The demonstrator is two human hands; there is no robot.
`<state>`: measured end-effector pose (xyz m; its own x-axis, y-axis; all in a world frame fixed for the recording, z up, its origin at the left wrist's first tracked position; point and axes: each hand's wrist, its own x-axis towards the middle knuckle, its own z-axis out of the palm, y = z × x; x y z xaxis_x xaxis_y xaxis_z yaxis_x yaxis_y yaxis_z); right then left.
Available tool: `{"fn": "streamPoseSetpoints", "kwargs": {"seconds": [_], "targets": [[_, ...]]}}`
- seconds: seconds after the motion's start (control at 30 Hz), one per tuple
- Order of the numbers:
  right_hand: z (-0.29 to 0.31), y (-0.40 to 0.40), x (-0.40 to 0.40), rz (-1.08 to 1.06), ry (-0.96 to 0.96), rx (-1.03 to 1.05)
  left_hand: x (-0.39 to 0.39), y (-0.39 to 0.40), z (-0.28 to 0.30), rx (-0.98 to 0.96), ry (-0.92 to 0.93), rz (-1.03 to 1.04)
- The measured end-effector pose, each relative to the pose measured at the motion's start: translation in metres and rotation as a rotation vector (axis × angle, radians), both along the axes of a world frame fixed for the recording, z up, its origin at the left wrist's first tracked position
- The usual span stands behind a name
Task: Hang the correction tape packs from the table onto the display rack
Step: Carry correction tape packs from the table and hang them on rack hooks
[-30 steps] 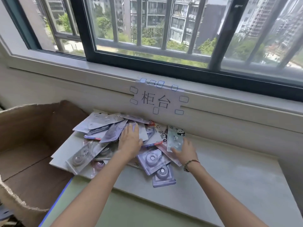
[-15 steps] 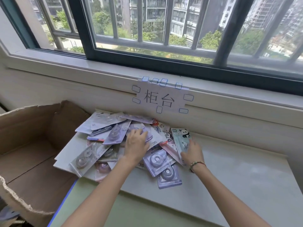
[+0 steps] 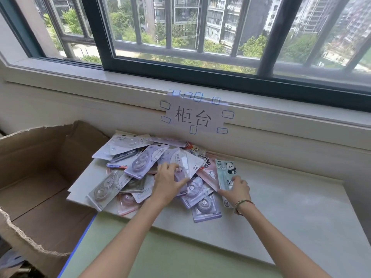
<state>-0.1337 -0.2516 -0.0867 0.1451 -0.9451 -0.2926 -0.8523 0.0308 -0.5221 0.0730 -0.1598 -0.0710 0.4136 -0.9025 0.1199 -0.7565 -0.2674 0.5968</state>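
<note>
Both hands had drawn back toward the near side of the heap since the earlier frames, the right hand [image 3: 236, 189] sliding down the pale green panda-printed card pack [image 3: 225, 173] it had been reaching over. Right fingers lay curled on that pack's lower part, thumb stretched along its near edge; whether it was already pinched or only pressed could not be told. Left hand [image 3: 167, 183] rested on a lilac blister pack with a clear bubble [image 3: 180, 163], fingers spread over it, thumb pointing right across the card.

Remaining correction tape packs, a loose overlapping pile of lilac, pink and white cards [image 3: 140, 169], lay under and beyond both hands on the pale stone counter [image 3: 291, 207]. Open brown cardboard box [image 3: 40, 167] stood left of the left hand. No display rack in view.

Step judged: selecting and picking up; nothing hung yet. Next move probably calls for a firm pinch on one card each, lifting it free of its neighbours, then finding the hang-hole.
</note>
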Motion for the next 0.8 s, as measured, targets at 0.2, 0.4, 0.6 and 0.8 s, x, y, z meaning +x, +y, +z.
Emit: {"fn": "streamPoseSetpoints", "kwargs": {"seconds": [0.2,0.4,0.6,0.8], "targets": [[-0.003,0.007,-0.009,0.001,0.063,-0.027,-0.012,-0.007,0.002,0.226,0.142,0.258],[-0.002,0.010,-0.015,-0.012,0.072,-0.038,-0.010,-0.005,0.004,0.279,0.172,0.246],[0.002,0.016,-0.023,-0.055,0.036,-0.057,-0.021,0.003,0.010,0.265,0.251,0.200],[0.012,0.019,-0.033,-0.097,-0.030,-0.092,-0.038,0.009,0.025,0.151,0.278,0.127]]}}
